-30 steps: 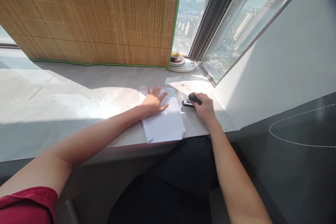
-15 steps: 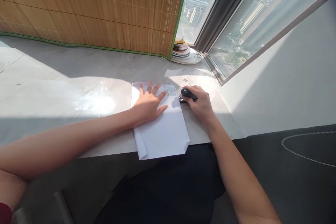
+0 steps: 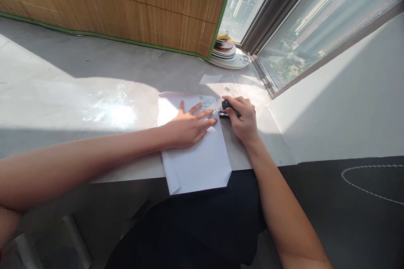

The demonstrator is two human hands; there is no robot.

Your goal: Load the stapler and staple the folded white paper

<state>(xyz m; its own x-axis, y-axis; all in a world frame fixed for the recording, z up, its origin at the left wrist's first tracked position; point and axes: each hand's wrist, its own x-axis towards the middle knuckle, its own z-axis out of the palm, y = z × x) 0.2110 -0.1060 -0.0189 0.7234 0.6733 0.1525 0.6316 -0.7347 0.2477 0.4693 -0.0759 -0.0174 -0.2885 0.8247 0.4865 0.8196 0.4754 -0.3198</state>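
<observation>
White sheets of paper lie on the grey ledge, their lower end hanging over its front edge with curled corners. My left hand rests on the paper, fingers spread, fingertips close to a patch of printed text near the top. Wrapped around a small black stapler is my right hand, at the right edge of the paper. The stapler's front end meets that edge; how far the paper sits in its jaws cannot be made out.
Small strips that look like staples and a scrap of white paper lie beyond the stapler. Stacked plates stand in the corner by the window. A bamboo blind hangs at the back, and a white wall rises on the right.
My left hand has slid right across the paper, closer to the stapler. My right hand keeps its hold on the stapler. The view has tilted slightly.
</observation>
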